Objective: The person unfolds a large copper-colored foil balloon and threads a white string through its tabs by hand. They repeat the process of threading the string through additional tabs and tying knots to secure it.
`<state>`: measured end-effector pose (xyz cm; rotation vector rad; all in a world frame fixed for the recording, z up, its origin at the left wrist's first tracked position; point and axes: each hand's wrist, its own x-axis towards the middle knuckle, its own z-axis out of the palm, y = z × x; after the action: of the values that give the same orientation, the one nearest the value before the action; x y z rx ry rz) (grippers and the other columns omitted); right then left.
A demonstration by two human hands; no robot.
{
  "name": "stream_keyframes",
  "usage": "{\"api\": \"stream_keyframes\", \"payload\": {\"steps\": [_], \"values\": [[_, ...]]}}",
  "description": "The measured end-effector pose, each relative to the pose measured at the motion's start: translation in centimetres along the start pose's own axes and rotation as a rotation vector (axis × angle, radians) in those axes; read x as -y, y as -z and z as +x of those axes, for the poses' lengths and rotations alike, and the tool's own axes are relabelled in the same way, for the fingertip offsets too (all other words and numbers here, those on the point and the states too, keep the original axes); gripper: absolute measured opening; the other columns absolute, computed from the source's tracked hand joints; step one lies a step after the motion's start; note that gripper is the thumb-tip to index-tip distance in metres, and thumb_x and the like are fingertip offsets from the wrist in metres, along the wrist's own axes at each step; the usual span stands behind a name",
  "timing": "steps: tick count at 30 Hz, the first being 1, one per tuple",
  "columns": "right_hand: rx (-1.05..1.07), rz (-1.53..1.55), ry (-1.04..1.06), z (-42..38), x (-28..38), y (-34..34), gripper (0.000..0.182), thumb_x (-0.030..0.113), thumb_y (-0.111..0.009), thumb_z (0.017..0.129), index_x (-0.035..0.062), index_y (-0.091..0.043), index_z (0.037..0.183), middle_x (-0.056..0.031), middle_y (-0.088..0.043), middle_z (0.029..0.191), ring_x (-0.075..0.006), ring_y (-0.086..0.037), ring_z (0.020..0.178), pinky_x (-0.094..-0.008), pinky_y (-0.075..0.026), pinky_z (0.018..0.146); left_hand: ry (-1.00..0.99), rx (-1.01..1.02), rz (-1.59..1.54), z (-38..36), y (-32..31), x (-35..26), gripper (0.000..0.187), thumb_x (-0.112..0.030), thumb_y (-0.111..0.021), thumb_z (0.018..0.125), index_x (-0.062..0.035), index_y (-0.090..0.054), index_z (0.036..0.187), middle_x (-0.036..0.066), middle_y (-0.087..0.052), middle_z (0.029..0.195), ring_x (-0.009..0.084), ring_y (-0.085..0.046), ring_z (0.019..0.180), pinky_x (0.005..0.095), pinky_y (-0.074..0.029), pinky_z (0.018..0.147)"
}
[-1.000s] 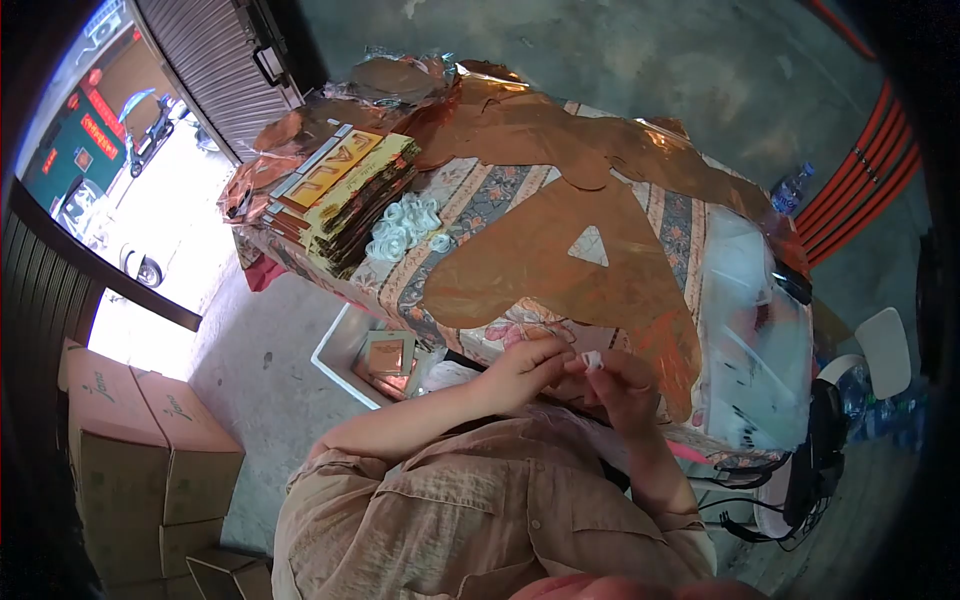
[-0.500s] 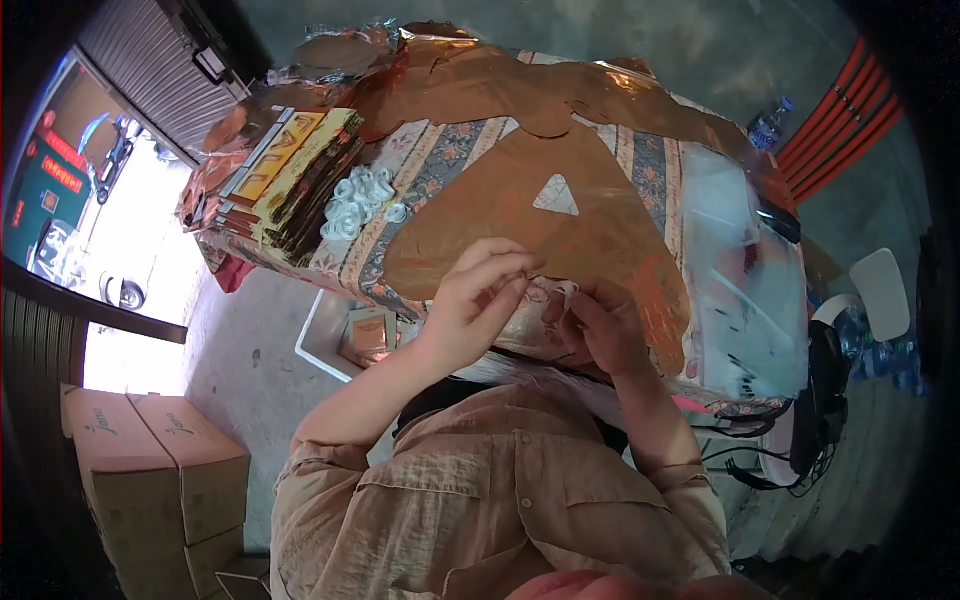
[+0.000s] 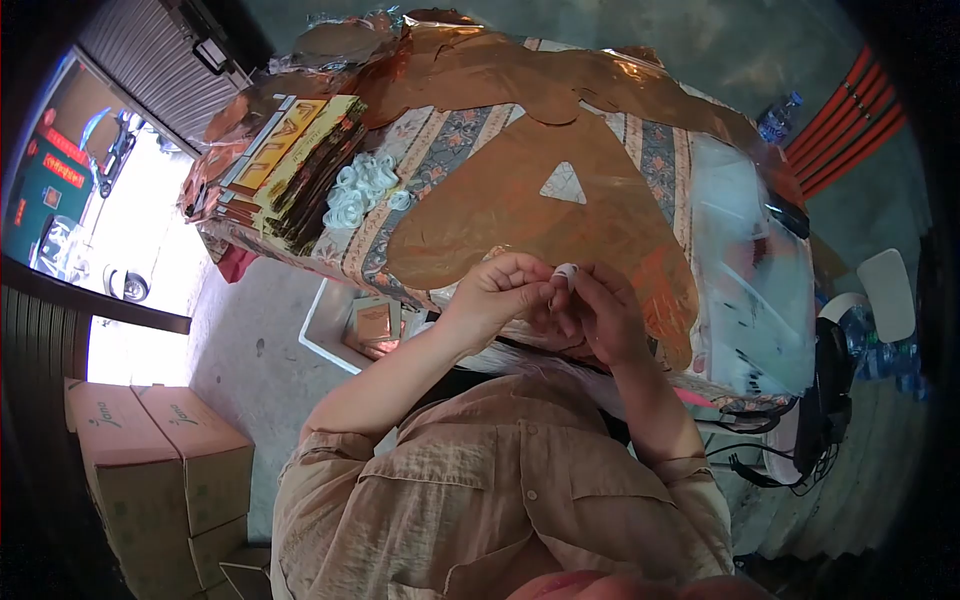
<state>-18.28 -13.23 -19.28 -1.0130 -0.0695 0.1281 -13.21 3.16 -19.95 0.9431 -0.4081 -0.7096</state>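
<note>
A small curled white strip (image 3: 566,270) sits between my fingertips, over the near edge of the table. My left hand (image 3: 495,295) pinches it from one side with thumb and forefinger, the other fingers curled in. My right hand (image 3: 608,312) is closed on its other side, fingers bent. Beneath and beyond both hands lies a large brown sheet (image 3: 480,210) with a small triangular cutout. Several white rolled coils (image 3: 360,188) are heaped to the left of the sheet, with a single coil (image 3: 401,200) beside them.
A stack of yellow and brown printed packets (image 3: 290,165) stands at the table's left. Clear plastic sheets (image 3: 745,300) cover its right end. More brown sheets (image 3: 480,65) lie along the back. A white bin (image 3: 318,330) is below the front edge; cardboard boxes (image 3: 150,430) stand on the floor.
My hands have come closer together. The white strip, hanging loosely from my right fingers before, is now curled between both hands' fingertips. The camera view has shifted slightly.
</note>
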Motion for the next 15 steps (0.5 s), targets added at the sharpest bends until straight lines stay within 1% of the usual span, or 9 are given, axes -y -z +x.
{"api": "stream_keyframes", "payload": {"steps": [1, 2, 4, 6, 8, 10, 12, 13, 15], "values": [[0.002, 0.004, -0.002, -0.1, 0.0, 0.0, 0.021, 0.015, -0.041, 0.09, -0.0007, -0.054, 0.089, -0.0074, -0.056, 0.071, -0.0118, -0.048, 0.051, -0.0216, -0.037, 0.043, 0.028, 0.039, -0.031, 0.0, 0.1, -0.2, 0.008, -0.004, -0.053, 0.085, -0.0003, -0.052, 0.092, 0.009, -0.059, 0.084, 0.0137, -0.059, 0.07, 0.0232, -0.048, 0.059], [-0.002, -0.008, -0.023, -0.2, 0.1, -0.1, 0.02, 0.015, -0.041, 0.09, -0.0005, -0.054, 0.088, -0.0074, -0.056, 0.07, -0.0116, -0.048, 0.051, -0.0217, -0.038, 0.044, 0.027, 0.033, -0.026, -0.1, 0.2, -0.3, 0.008, -0.004, -0.053, 0.085, -0.0003, -0.052, 0.092, 0.009, -0.059, 0.084, 0.0137, -0.059, 0.07, 0.0232, -0.048, 0.059], [0.009, -0.013, -0.047, -0.5, 0.3, -0.2, 0.02, 0.014, -0.04, 0.09, -0.0003, -0.054, 0.087, -0.0074, -0.055, 0.07, -0.0115, -0.049, 0.052, -0.0218, -0.039, 0.044, 0.051, 0.097, 0.059, -0.2, 0.3, -0.2, 0.007, -0.004, -0.054, 0.084, -0.0006, -0.052, 0.089, 0.008, -0.059, 0.082, 0.0125, -0.058, 0.067, 0.0226, -0.048, 0.057], [0.028, 0.009, -0.166, -0.8, 0.6, -0.4, 0.02, 0.014, -0.04, 0.09, -0.0003, -0.054, 0.086, -0.0067, -0.055, 0.067, -0.0113, -0.049, 0.051, -0.0217, -0.04, 0.043, 0.061, 0.115, 0.08, -0.6, 0.4, -0.2, 0.006, -0.004, -0.055, 0.083, -0.0009, -0.051, 0.088, 0.007, -0.059, 0.08, 0.0119, -0.058, 0.066, 0.0225, -0.048, 0.057], [0.038, 0.027, -0.17, -0.7, 0.6, -0.7, 0.02, 0.014, -0.041, 0.089, -0.0005, -0.054, 0.085, -0.0064, -0.054, 0.065, -0.0118, -0.049, 0.049, -0.0217, -0.04, 0.041, 0.075, 0.152, 0.092, -0.8, 0.4, -0.4, 0.006, -0.004, -0.055, 0.083, -0.0019, -0.051, 0.087, 0.005, -0.06, 0.077, 0.0096, -0.058, 0.065, 0.0215, -0.047, 0.057], [0.039, 0.046, -0.175, -0.8, 0.5, -1.1, 0.02, 0.014, -0.042, 0.089, -0.0007, -0.054, 0.084, -0.0061, -0.054, 0.063, -0.0122, -0.05, 0.047, -0.0217, -0.04, 0.04, 0.053, 0.136, 0.136, -1.1, 0.4, -0.7, 0.005, -0.004, -0.054, 0.084, -0.0022, -0.051, 0.088, 0.003, -0.059, 0.079, 0.008, -0.057, 0.068, 0.0209, -0.047, 0.058], [-0.043, 0.029, -0.155, -0.4, 0.5, -1.7, 0.019, 0.014, -0.046, 0.087, -0.0003, -0.056, 0.081, -0.0069, -0.056, 0.063, -0.0137, -0.051, 0.043, -0.022, -0.04, 0.037, 0.025, 0.13, 0.19, -1.1, 0.5, -1.1, 0.005, -0.004, -0.052, 0.085, -0.0026, -0.05, 0.089, 0.002, -0.058, 0.081, 0.0064, -0.056, 0.07, 0.0203, -0.046, 0.059], [-0.036, 0.029, -0.151, -0.2, 0.5, -1.9, 0.019, 0.014, -0.046, 0.087, -0.0003, -0.056, 0.081, -0.0069, -0.056, 0.063, -0.0137, -0.051, 0.043, -0.022, -0.04, 0.037, 0.0, 0.097, 0.199, -1.2, 0.6, -1.1, 0.005, -0.004, -0.053, 0.084, -0.0024, -0.05, 0.088, 0.002, -0.059, 0.078, 0.0061, -0.055, 0.067, 0.0203, -0.046, 0.058], [-0.115, 0.06, -0.168, 0.0, 0.1, -2.2, 0.017, 0.014, -0.048, 0.086, 0.0003, -0.057, 0.081, -0.0083, -0.058, 0.062, -0.0154, -0.051, 0.041, -0.0236, -0.042, 0.037, -0.025, 0.06, 0.21, -1.4, 0.7, -1.3, 0.006, -0.003, -0.054, 0.083, -0.0023, -0.051, 0.088, 0.002, -0.059, 0.076, 0.0059, -0.055, 0.064, 0.0204, -0.046, 0.057]]}}
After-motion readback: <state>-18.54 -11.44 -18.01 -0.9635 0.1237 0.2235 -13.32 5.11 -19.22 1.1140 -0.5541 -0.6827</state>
